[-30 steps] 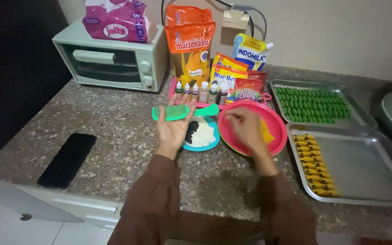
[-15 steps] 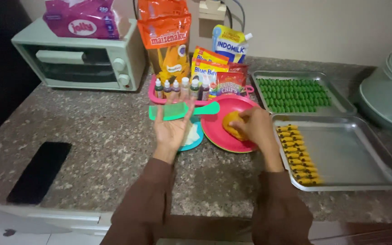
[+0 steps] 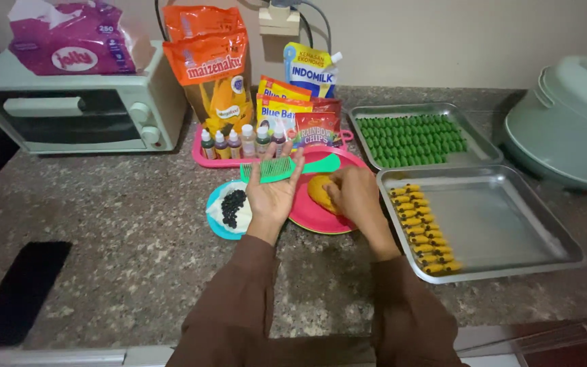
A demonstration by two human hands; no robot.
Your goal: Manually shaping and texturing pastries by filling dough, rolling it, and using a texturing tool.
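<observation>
My left hand [image 3: 272,197] lies palm up, fingers apart, over the edge of a pink plate [image 3: 314,216]. Its fingertips sit just under a green comb [image 3: 287,168] that rests across the plate's far rim. My right hand [image 3: 354,194] is curled on a lump of orange dough [image 3: 321,191] on the pink plate. A small blue dish [image 3: 220,219] with white paper and dark chips lies left of my left hand. To the right, a metal tray [image 3: 497,224] holds a row of yellow shaped pieces [image 3: 419,228] along its left side.
A second tray of green pieces [image 3: 412,136] stands behind. A pink tray with small colouring bottles [image 3: 239,143] and snack packets lies at the back. A toaster oven [image 3: 76,112] is at left, a green lidded cooker [image 3: 568,122] at right, a dark phone [image 3: 18,292] near the front edge.
The view has shifted and moved closer. My left palm stays open and upturned; my right hand stays on the dough in the plate.
</observation>
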